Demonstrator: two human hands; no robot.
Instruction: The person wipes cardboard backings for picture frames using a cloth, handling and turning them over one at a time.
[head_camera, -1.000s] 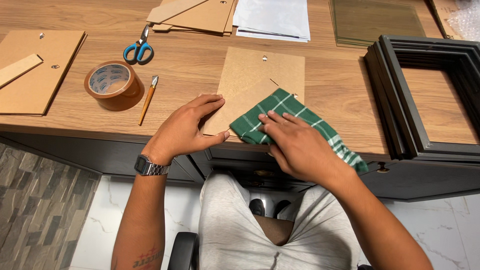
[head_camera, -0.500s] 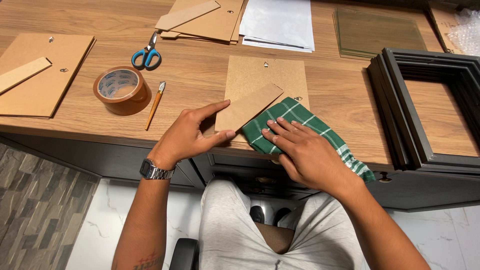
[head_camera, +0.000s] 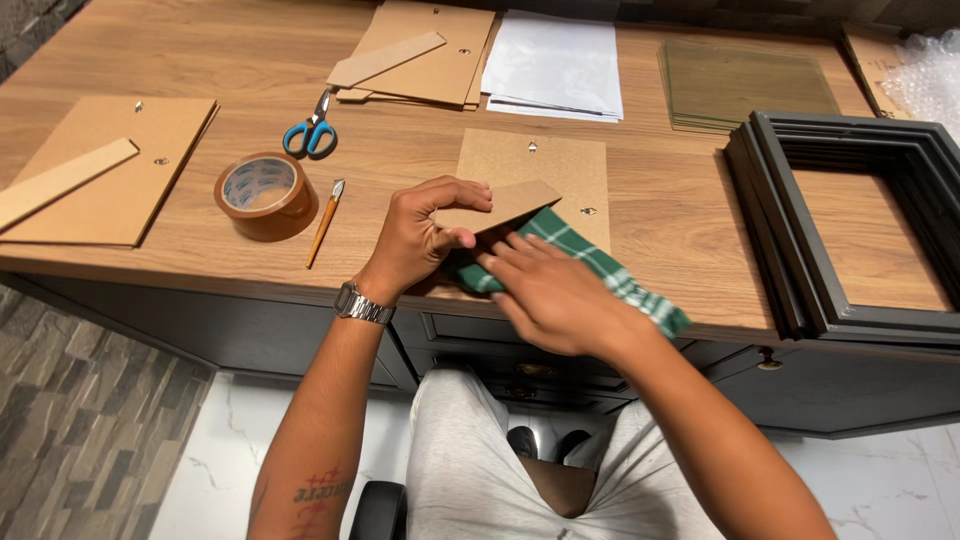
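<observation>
Left hand (head_camera: 420, 235) pinches a cardboard strip (head_camera: 505, 203); right hand (head_camera: 545, 290) presses flat on green cloth (head_camera: 600, 265).

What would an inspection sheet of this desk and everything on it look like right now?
Surface: wooden desk, dark drawers below.
Job's things: cardboard strip lifted at one end over a brown backing board; green checked cloth lying at the desk's edge.
Clutter: tape roll, scissors, small knife, more backing boards, white paper, glass panes, stacked dark frames, bubble wrap.
Hands: left hand pinches the strip; right hand lies flat on the cloth.
Cables: nothing seen.
Surroundings: tiled floor, chair partly visible below.
</observation>
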